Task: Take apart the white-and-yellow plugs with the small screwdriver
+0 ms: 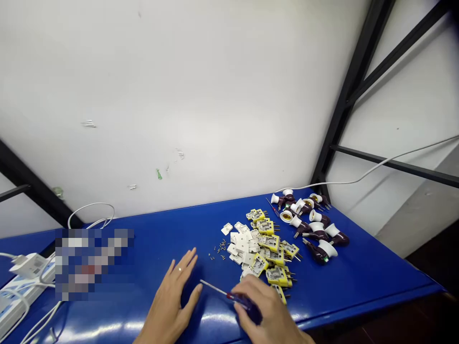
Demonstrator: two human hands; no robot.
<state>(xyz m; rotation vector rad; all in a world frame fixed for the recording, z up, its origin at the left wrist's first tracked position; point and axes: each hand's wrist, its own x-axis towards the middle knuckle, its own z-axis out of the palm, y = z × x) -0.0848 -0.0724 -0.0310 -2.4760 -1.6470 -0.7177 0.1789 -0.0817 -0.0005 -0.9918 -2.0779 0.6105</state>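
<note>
My right hand (265, 308) is wrapped round the dark handle of a screwdriver (215, 287), whose thin metal shaft points left toward my other hand. My left hand (174, 296) is open over the blue table, fingers stretched forward, with nothing in it; its thumb is close to the screwdriver's tip. Beyond the hands lie a heap of white plastic covers (243, 242), several yellow-edged plug bodies (268, 242) with metal pins, and a scatter of small screws (220, 248).
At the back right are several white and dark brown lamp-holder plugs (317, 229) and a second screwdriver (273, 208). A white power strip (25, 301) with cables lies at the left, beside a blurred-out patch. Black frame bars (339, 119) and a white wall bound the blue table (158, 239).
</note>
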